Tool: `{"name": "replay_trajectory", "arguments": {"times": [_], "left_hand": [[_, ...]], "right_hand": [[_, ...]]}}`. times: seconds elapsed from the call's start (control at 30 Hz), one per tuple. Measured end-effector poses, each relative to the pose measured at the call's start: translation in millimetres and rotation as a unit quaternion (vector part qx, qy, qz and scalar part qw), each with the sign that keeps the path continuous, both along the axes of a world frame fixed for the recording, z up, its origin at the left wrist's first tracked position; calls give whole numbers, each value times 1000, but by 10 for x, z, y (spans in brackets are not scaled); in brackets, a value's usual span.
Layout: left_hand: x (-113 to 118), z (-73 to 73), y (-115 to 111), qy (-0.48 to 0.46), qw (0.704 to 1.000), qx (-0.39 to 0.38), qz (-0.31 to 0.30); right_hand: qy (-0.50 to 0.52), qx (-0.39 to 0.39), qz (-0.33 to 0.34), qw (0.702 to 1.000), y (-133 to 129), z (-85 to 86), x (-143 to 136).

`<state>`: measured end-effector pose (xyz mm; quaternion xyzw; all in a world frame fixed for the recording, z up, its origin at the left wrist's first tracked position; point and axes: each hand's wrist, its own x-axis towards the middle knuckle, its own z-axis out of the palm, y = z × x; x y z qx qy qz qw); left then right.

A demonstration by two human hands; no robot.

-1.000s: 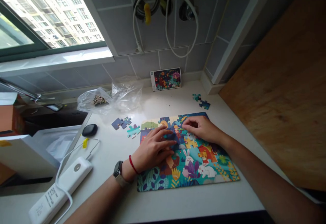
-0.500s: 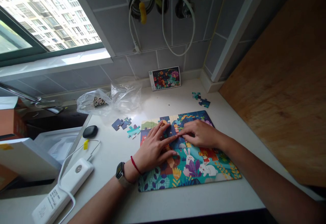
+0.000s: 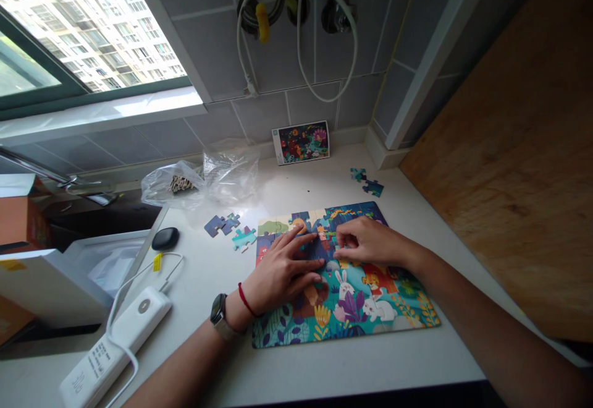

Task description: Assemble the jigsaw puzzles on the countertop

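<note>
Okay, looking at a jigsaw puzzle (image 3: 353, 310) lying flat on the white countertop (image 3: 217, 358), lower center to lower right of frame. Mostly assembled, judging by the parts not covered by hands. Seeing the left hand (image 3: 288, 269) palm down across its left side, fingers fanned wide, nothing visibly held. Seeing the right hand (image 3: 370, 242) over its upper right part, fingers curled in, thumb and index tips close together. Unable to tell whether pinching a piece or just pressing on the surface. Got loose bits left of the puzzle: two dark blue pieces (image 3: 214, 225) plus a teal piece (image 3: 243, 239) near its left edge. Also two blue-green pieces (image 3: 373, 188) beyond its upper right corner. See a picture card (image 3: 304, 143) leaning at the tiled wall (image 3: 208, 55), above center.

Handling: expecting light, stiff card, smooth on top, weak at the tabs. Best to take single pieces by opposite cut edges, thumb and index, keeping off the knobs. Avoid lifting the assembled sheet by one corner; likely to split along seams. Better to slide it flat under spread palms.
</note>
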<state>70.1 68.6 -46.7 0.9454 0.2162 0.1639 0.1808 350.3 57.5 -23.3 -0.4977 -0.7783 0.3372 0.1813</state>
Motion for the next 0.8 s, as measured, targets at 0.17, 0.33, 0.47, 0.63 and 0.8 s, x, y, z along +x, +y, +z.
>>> {"name": "replay_trajectory", "arguments": {"times": [0.17, 0.33, 0.47, 0.63, 0.8], "left_hand": [[8, -15, -12, -18, 1000, 1, -2], [38, 26, -9, -85, 996, -31, -18], [45, 51, 4, -126, 991, -37, -15], [17, 32, 49, -144, 989, -39, 6], [-1, -1, 68, -143, 989, -48, 9]], "right_hand": [[80, 105, -163, 978, 107, -67, 140], [10, 242, -339, 909, 320, -282, 595], [-90, 226, -382, 892, 402, -475, 873], [-143, 191, -367, 899, 397, -528, 935], [-99, 175, -384, 901, 384, -460, 941]]}}
